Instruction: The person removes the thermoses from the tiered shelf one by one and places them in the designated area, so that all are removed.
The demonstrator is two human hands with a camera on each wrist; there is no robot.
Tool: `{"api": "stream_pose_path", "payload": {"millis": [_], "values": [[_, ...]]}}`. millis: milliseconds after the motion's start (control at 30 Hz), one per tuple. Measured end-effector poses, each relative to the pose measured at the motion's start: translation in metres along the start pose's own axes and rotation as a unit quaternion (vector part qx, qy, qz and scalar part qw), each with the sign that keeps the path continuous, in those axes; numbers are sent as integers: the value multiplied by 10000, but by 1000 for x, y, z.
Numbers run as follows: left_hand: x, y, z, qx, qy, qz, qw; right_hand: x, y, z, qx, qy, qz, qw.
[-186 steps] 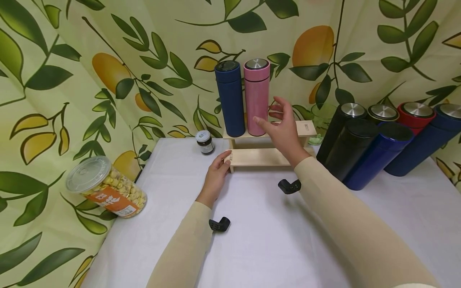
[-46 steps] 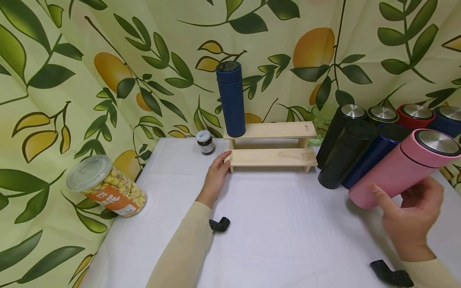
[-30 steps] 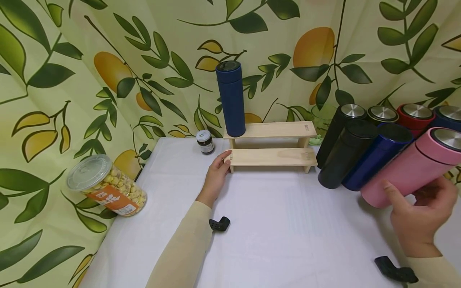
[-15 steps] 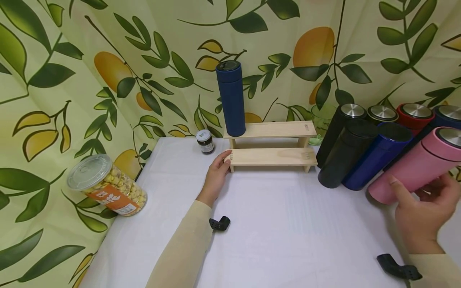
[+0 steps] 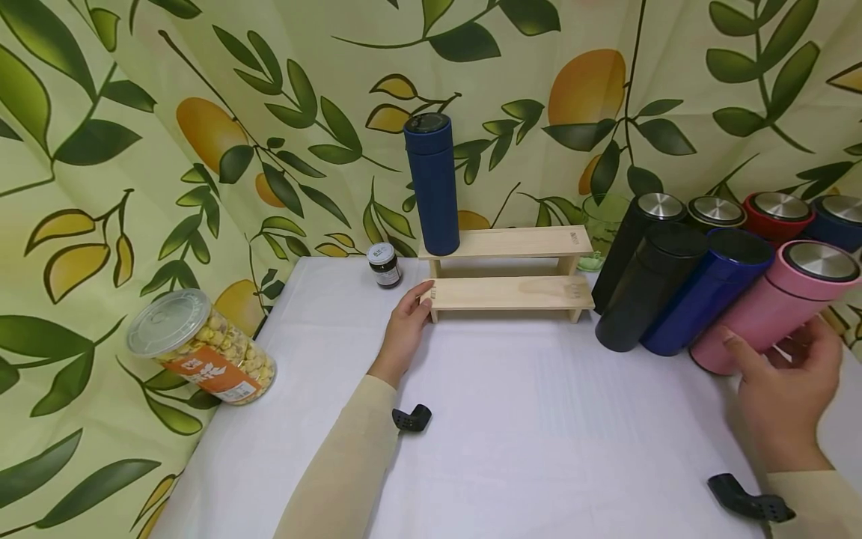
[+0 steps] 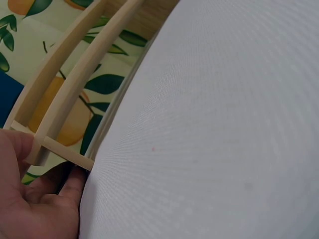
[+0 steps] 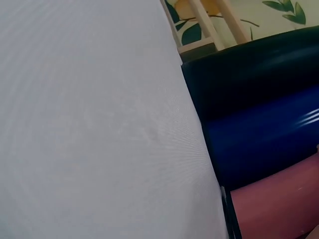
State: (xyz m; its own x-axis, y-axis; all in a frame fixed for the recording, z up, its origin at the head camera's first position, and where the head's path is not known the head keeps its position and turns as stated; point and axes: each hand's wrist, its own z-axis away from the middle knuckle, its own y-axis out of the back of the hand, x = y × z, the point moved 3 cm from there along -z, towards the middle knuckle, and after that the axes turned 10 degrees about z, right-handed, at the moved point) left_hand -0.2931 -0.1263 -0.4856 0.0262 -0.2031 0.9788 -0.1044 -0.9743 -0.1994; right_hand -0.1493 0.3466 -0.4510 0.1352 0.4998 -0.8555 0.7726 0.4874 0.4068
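A pink thermos bottle [image 5: 771, 303] stands on the white-clothed table at the right, beside a glossy blue thermos [image 5: 707, 296]. My right hand [image 5: 789, 397] holds it low on its body, thumb on the near side. In the right wrist view the base of the pink thermos [image 7: 279, 204] meets the cloth. My left hand [image 5: 400, 333] grips the left end of a two-step wooden shelf [image 5: 508, 292]. The left wrist view shows the thumb and fingers [image 6: 70, 189] around that end. One navy thermos [image 5: 432, 187] stands on the upper step's left side.
Several other thermoses, including a matte black one [image 5: 646, 292] and a red one [image 5: 777, 213], crowd the right side. Behind them is a green glass [image 5: 601, 224]. A small dark jar [image 5: 384, 266] stands left of the shelf; a snack tub [image 5: 209, 355] is farther left.
The pink thermos has gone from the upper step to the right-hand group, carried by my right hand. It was tilted and is now set down more upright. My left hand stays put.
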Motion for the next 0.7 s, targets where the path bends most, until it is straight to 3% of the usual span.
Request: {"api": "stream_pose_path", "payload": {"millis": [433,700], "values": [[2,-1,0,28,16,-1,10000,8,-5,-13,-374,-70,-269,9989],[2,-1,1,38,41,-12,10000,8,-6,-20,-760,-322,-18,9966]]}}
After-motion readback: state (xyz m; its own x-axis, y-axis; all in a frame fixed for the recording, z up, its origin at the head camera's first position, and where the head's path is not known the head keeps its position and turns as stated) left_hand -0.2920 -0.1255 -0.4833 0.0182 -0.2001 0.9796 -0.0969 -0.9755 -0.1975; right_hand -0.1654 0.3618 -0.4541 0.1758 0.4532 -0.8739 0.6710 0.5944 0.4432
